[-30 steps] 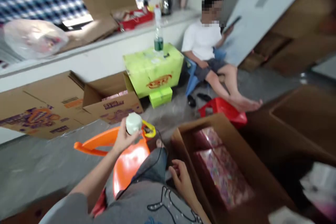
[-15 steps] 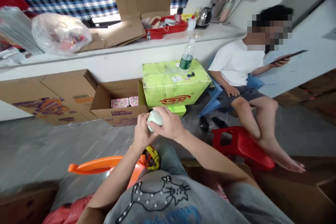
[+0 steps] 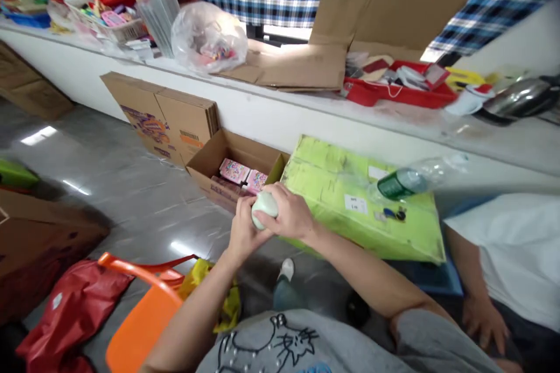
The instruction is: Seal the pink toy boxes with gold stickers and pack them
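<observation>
A pale green, rounded lump (image 3: 265, 208), smooth and about palm-sized, is held between both hands in front of my body; its exact kind does not show. My left hand (image 3: 245, 226) wraps its fingers around the lump's left and lower side. From the right and above, my right hand (image 3: 286, 210) grips the same lump, with the thumb across its front. The fingers hide part of it. Just beyond the hands, an open cardboard box (image 3: 205, 166) holds pink printed packs (image 3: 235, 171).
A lime-green carton (image 3: 324, 186) carries a bottle (image 3: 405, 182) on top. Folded cardboard (image 3: 168, 119) leans on the wall. Along the ledge are a clear plastic bag (image 3: 207, 41) and a red tray (image 3: 406, 93). An orange chair (image 3: 144, 326) stands at left; a seated person (image 3: 516, 256) is at right.
My view has swung left, so the ledge's left end shows and the seated person has shifted toward the right edge. Both hands keep hold of the pale green lump.
</observation>
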### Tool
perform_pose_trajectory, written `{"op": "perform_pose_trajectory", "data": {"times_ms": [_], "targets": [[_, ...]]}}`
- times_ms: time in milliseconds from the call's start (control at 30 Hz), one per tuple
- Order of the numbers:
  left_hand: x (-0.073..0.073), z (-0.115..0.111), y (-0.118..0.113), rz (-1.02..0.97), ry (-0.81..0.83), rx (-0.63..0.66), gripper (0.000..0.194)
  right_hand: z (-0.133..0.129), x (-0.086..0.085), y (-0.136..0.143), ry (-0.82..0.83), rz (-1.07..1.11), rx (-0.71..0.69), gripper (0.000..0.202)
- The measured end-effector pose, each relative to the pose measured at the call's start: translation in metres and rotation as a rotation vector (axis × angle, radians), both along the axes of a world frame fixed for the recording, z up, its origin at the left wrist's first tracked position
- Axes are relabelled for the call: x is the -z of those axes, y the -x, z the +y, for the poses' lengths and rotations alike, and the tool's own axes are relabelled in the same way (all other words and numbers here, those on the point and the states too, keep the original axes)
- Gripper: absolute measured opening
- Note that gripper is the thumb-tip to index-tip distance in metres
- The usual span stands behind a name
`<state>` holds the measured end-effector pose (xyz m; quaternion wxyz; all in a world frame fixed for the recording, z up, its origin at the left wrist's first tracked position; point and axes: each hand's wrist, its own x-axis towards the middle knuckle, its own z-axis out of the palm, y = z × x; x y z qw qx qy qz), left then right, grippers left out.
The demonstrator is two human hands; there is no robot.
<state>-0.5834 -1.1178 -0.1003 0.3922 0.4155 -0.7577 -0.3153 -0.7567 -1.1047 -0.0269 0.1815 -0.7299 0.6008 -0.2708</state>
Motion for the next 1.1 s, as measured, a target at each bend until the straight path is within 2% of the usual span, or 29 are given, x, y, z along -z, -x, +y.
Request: {"op": "perform_pose_trajectory", "data": {"times_ms": [67, 133, 200, 233, 333, 433, 533, 600, 700, 800, 900, 933, 1000, 1067, 1100], "targets": [[0.011, -0.008, 0.023, -0.011, -0.006, -0.076, 0.060, -0.019, 0.010, 0.028, -0.063, -0.020, -0.048, 0.064], [0.017, -0.019, 0.045, -0.014, -0.026, -0.188, 0.062, -0.036, 0.018, 0.059, -0.082, -0.073, -0.101, 0.078], [0.013, -0.031, 0.066, 0.019, -0.093, -0.261, 0.067, -0.049, 0.022, 0.093, -0.037, -0.184, -0.193, 0.093], [0.009, -0.036, 0.075, 0.055, -0.141, -0.259, 0.071, -0.054, 0.023, 0.110, -0.010, -0.254, -0.250, 0.095], [-0.009, -0.049, 0.102, 0.204, -0.289, -0.138, 0.088, -0.065, 0.023, 0.152, 0.005, -0.433, -0.393, 0.076], [-0.021, -0.057, 0.123, 0.263, -0.377, -0.059, 0.097, -0.069, 0.020, 0.177, -0.027, -0.497, -0.413, 0.058], [-0.022, -0.059, 0.137, 0.214, -0.394, 0.004, 0.089, -0.065, 0.017, 0.193, -0.010, -0.475, -0.362, 0.049], [-0.019, -0.060, 0.144, 0.189, -0.389, 0.091, 0.083, -0.057, 0.013, 0.199, 0.037, -0.426, -0.323, 0.045], [-0.014, -0.061, 0.157, 0.176, -0.351, 0.206, 0.075, -0.039, 0.000, 0.199, 0.065, -0.298, -0.238, 0.058], [-0.014, -0.065, 0.173, 0.146, -0.275, 0.247, 0.069, -0.022, -0.017, 0.184, -0.060, -0.050, 0.009, 0.079], [-0.018, -0.073, 0.186, 0.055, -0.272, 0.293, 0.060, -0.020, -0.026, 0.174, -0.176, 0.127, 0.225, 0.066], [-0.020, -0.076, 0.190, 0.027, -0.283, 0.311, 0.056, -0.022, -0.028, 0.175, -0.175, 0.142, 0.235, 0.060], [-0.025, -0.082, 0.197, 0.016, -0.332, 0.357, 0.050, -0.025, -0.029, 0.186, -0.129, 0.126, 0.164, 0.056], [-0.030, -0.086, 0.204, 0.053, -0.429, 0.481, 0.044, -0.027, -0.034, 0.207, -0.077, 0.067, 0.014, 0.058], [-0.032, -0.088, 0.207, 0.074, -0.479, 0.568, 0.044, -0.028, -0.038, 0.220, -0.064, 0.027, -0.104, 0.058]]}}
